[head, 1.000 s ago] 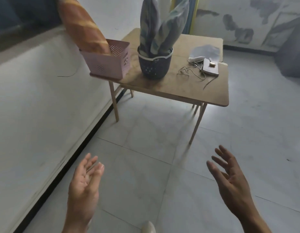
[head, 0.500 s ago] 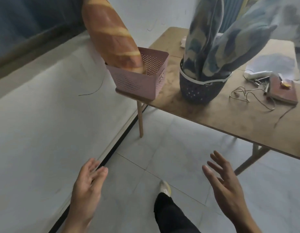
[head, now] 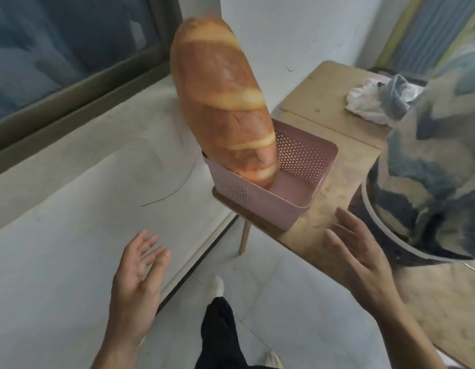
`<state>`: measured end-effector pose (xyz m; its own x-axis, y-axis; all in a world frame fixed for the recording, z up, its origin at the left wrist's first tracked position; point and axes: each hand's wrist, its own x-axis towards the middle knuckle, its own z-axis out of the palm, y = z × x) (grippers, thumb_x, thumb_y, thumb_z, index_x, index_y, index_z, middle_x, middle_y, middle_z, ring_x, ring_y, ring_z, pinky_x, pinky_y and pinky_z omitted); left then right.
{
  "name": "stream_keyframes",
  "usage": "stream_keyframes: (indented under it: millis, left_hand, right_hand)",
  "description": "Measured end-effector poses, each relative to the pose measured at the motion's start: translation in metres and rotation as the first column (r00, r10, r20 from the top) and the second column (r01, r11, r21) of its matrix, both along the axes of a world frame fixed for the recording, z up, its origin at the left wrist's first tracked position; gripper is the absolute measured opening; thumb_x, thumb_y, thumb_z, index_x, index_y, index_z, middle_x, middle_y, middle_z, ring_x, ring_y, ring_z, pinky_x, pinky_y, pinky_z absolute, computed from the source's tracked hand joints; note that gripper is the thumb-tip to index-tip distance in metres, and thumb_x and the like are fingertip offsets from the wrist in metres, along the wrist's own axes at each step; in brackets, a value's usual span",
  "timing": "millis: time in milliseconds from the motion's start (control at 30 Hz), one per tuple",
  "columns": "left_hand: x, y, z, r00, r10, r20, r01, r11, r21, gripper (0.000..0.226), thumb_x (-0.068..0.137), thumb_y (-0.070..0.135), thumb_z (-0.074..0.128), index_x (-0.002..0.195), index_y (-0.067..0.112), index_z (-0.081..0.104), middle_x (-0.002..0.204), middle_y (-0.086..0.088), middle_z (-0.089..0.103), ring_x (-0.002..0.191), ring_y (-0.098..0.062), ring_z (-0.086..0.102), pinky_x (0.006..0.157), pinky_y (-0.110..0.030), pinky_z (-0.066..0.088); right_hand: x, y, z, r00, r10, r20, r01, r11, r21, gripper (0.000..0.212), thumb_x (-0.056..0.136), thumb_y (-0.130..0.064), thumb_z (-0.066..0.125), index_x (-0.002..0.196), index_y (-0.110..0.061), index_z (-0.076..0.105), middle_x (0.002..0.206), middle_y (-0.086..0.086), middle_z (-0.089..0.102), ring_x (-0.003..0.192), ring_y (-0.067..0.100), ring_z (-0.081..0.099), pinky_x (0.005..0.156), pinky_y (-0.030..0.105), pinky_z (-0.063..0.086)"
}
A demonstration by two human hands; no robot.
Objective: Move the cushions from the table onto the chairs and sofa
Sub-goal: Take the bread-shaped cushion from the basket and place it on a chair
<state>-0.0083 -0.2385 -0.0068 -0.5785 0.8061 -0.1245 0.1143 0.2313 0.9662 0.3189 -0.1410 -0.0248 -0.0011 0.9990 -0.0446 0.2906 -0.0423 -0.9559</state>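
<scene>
Soft cloth bread cushion, perforated matt plastic basket, worn wood table

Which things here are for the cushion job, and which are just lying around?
For the job:
- bread-shaped cushion, standing in the pink basket
- blue patterned cushions, standing in the dark basket
- left hand and right hand, both open and empty

Just lying about:
- crumpled cloth at the far end of the table
</scene>
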Motion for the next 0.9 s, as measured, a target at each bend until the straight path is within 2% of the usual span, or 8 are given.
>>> stream_keyframes:
  millis: [167, 367, 433, 500, 567, 667, 767, 900]
  left_hand:
    - [-0.047, 0.129, -0.024, 0.988, -0.146, 0.039, 0.149, 0.987, -0.056, 0.071, 0.076, 0.043, 0.070, 0.143, 0.032, 0.047, 0.137, 0.011, 0.061, 0.123, -0.006, 0.062, 0.111, -0.047, 0.047]
    - [-0.098, 0.276, -0.017, 0.928, -0.364, 0.082, 0.368, 0.929, -0.043, 0.097, 0.065, 0.068, 0.071, 0.151, 0.037, 0.037, 0.148, 0.017, 0.051, 0.136, 0.000, 0.049, 0.117, -0.046, 0.040]
    - [-0.106, 0.310, -0.021, 0.850, -0.520, 0.078, 0.523, 0.853, -0.008, 0.100, 0.069, 0.065, 0.079, 0.154, 0.042, 0.032, 0.155, 0.016, 0.046, 0.143, -0.006, 0.044, 0.117, -0.047, 0.038]
    - [-0.109, 0.335, -0.027, 0.802, -0.586, 0.118, 0.592, 0.805, -0.028, 0.111, 0.057, 0.071, 0.086, 0.151, 0.046, 0.033, 0.152, 0.020, 0.048, 0.140, -0.003, 0.047, 0.114, -0.040, 0.040]
    - [-0.104, 0.349, -0.029, 0.770, -0.623, 0.140, 0.636, 0.768, -0.077, 0.122, 0.039, 0.081, 0.086, 0.144, 0.043, 0.038, 0.141, 0.026, 0.055, 0.129, 0.010, 0.052, 0.107, -0.026, 0.045]
    - [-0.084, 0.355, -0.022, 0.740, -0.659, 0.133, 0.670, 0.741, -0.056, 0.113, 0.034, 0.073, 0.092, 0.132, 0.032, 0.052, 0.120, 0.030, 0.069, 0.115, 0.011, 0.062, 0.091, -0.011, 0.050]
    - [-0.063, 0.353, -0.010, 0.783, -0.616, 0.090, 0.617, 0.787, 0.014, 0.093, 0.045, 0.055, 0.092, 0.127, 0.027, 0.057, 0.115, 0.027, 0.073, 0.108, 0.004, 0.068, 0.089, -0.014, 0.054]
    - [-0.037, 0.354, 0.018, 0.846, -0.533, -0.001, 0.531, 0.842, 0.095, 0.127, 0.037, 0.086, 0.081, 0.142, 0.021, 0.052, 0.132, 0.008, 0.069, 0.117, -0.014, 0.067, 0.104, -0.033, 0.052]
  right_hand:
    - [-0.051, 0.084, -0.018, 0.994, -0.081, 0.069, 0.084, 0.996, -0.035, 0.056, 0.095, -0.042, 0.064, 0.146, -0.042, 0.044, 0.141, -0.018, 0.053, 0.125, -0.003, 0.055, 0.089, 0.019, 0.052]
    - [-0.111, 0.191, -0.015, 0.983, -0.125, 0.132, 0.132, 0.990, -0.047, 0.062, 0.092, -0.048, 0.061, 0.151, -0.040, 0.041, 0.144, -0.018, 0.048, 0.121, -0.014, 0.050, 0.078, 0.004, 0.047]
    - [-0.132, 0.224, -0.016, 0.987, -0.137, 0.083, 0.143, 0.988, -0.066, 0.067, 0.091, -0.051, 0.058, 0.154, -0.039, 0.038, 0.152, -0.017, 0.043, 0.126, -0.012, 0.048, 0.086, 0.006, 0.044]
    - [-0.153, 0.252, -0.022, 0.991, -0.124, 0.042, 0.128, 0.984, -0.124, 0.072, 0.093, -0.060, 0.053, 0.158, -0.040, 0.029, 0.162, -0.017, 0.031, 0.140, -0.004, 0.039, 0.107, 0.016, 0.037]
    - [-0.173, 0.270, -0.032, 0.996, -0.034, 0.081, 0.045, 0.989, -0.143, 0.080, 0.093, -0.076, 0.039, 0.162, -0.040, 0.017, 0.170, -0.018, 0.012, 0.155, 0.000, 0.011, 0.127, 0.034, 0.016]
    - [-0.189, 0.278, -0.046, 0.994, 0.011, 0.105, 0.001, 0.993, -0.118, 0.087, 0.092, -0.080, 0.023, 0.164, -0.034, 0.007, 0.171, -0.020, -0.003, 0.156, -0.001, -0.008, 0.130, 0.043, 0.001]
    - [-0.183, 0.273, -0.032, 1.000, -0.004, 0.027, 0.007, 0.994, -0.113, 0.062, 0.107, -0.053, 0.027, 0.164, -0.031, 0.011, 0.171, -0.018, 0.003, 0.157, -0.001, -0.002, 0.131, 0.040, 0.003]
    - [-0.164, 0.260, 0.010, 0.994, -0.064, -0.083, 0.058, 0.995, -0.076, 0.058, 0.107, -0.044, 0.030, 0.162, -0.033, 0.016, 0.170, -0.017, 0.010, 0.157, 0.000, 0.006, 0.130, 0.035, 0.006]
